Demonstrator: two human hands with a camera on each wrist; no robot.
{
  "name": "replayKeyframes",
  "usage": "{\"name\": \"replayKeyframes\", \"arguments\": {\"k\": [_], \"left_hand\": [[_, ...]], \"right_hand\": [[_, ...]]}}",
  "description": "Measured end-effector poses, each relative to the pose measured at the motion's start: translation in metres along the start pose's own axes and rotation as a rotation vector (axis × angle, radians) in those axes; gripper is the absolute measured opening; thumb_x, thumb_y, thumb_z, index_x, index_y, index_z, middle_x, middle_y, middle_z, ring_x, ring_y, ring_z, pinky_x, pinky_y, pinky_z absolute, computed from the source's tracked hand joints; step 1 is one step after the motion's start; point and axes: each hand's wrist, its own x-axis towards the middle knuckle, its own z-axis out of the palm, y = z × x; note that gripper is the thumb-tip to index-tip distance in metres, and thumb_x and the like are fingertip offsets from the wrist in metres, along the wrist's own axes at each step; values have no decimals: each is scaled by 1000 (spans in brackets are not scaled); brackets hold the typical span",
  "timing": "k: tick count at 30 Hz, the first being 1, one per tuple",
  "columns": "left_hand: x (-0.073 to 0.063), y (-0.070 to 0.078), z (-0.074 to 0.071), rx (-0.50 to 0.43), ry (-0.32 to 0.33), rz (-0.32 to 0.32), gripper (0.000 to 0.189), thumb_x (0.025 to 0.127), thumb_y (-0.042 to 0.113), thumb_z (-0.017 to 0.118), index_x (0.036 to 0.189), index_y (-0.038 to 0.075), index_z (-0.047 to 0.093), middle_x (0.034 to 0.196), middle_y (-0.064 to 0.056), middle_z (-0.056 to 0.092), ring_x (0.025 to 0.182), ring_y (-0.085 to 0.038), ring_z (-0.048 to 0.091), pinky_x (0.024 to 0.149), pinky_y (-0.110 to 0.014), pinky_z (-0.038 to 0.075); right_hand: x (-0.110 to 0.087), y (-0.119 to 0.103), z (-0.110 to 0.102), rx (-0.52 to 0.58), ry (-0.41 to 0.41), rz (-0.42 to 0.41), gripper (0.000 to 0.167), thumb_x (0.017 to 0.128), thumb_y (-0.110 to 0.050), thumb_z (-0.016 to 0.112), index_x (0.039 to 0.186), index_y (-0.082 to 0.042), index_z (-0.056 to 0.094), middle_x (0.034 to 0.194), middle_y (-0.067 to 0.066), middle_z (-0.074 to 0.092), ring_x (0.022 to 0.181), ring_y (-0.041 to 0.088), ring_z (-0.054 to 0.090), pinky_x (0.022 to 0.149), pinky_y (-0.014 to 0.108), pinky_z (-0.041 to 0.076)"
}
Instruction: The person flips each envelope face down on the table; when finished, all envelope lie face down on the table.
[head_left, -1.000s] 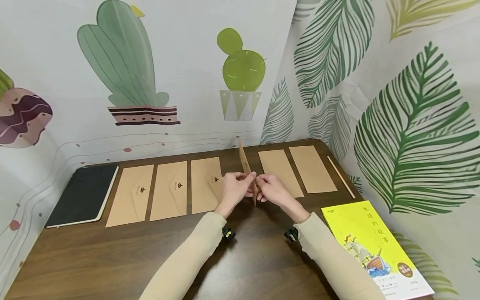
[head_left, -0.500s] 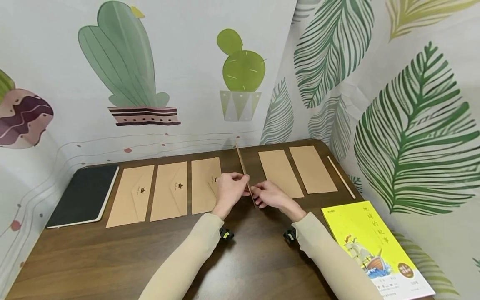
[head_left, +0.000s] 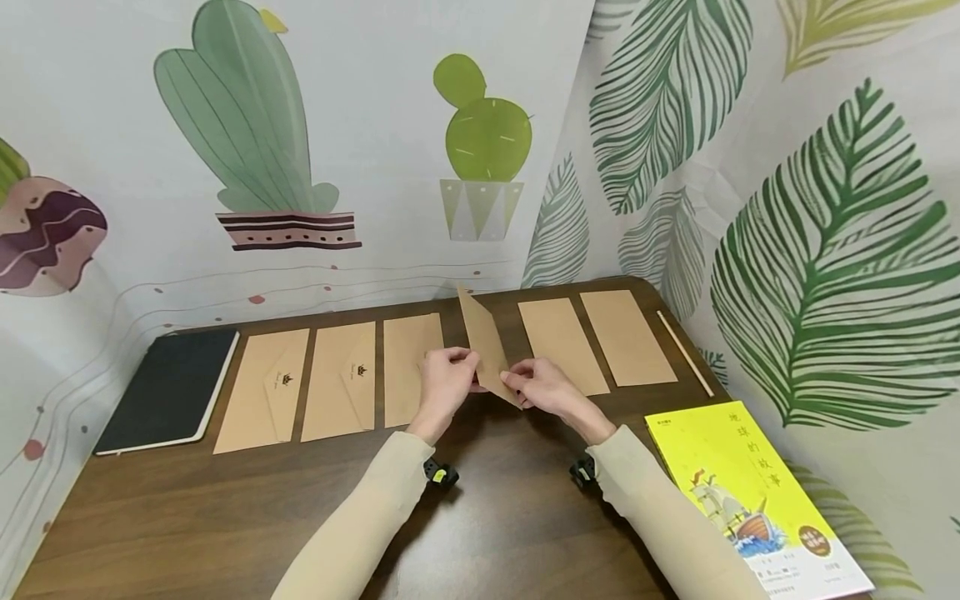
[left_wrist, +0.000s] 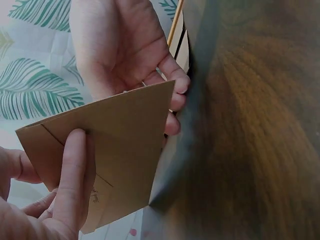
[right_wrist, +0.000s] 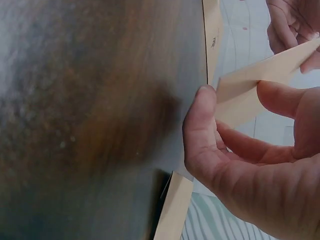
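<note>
Both of my hands hold a brown kraft-paper envelope [head_left: 487,337] on its edge above the dark wooden table, its plain face toward the head camera. My left hand [head_left: 447,379] pinches its left side. My right hand [head_left: 547,387] grips the near lower corner, with thumb and fingers on either side in the right wrist view. From the left wrist, the flap side of the envelope [left_wrist: 127,130] shows, with small dark print partly covered by fingers. Left of the hands lie three envelopes flap side up, the closest one [head_left: 405,367] partly behind my left hand.
Two plain-faced envelopes [head_left: 562,346] lie to the right, beside a thin wooden stick [head_left: 685,353]. At the left end is a black notebook [head_left: 168,387]. A yellow book [head_left: 738,467] occupies the right front. A patterned wall covering [head_left: 390,167] rises behind the table.
The envelope has turned from nearly edge-on, with its print showing, to its plain face toward the head camera. My left hand has shifted slightly left; my right hand still grips the lower part.
</note>
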Motion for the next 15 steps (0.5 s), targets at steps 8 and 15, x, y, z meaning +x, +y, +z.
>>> {"name": "replayKeyframes", "arguments": {"k": [8, 15], "left_hand": [[-2, -6, -9, 70, -5, -56, 30, 98, 9, 60, 116, -7, 77, 86, -5, 71, 55, -16, 76, 51, -37, 63], [-1, -10, -15, 247, -51, -102, 38, 94, 7, 62, 126, -9, 73, 91, -14, 75, 52, -15, 75, 47, -27, 56]], "right_hand": [[2, 1, -4, -29, 73, 17, 46, 102, -27, 75, 131, 7, 65, 80, -1, 58, 68, 12, 55, 63, 24, 45], [3, 0, -6, -207, 140, 37, 65, 98, -35, 80, 145, 7, 61, 108, 12, 70, 92, 20, 65, 81, 30, 53]]}}
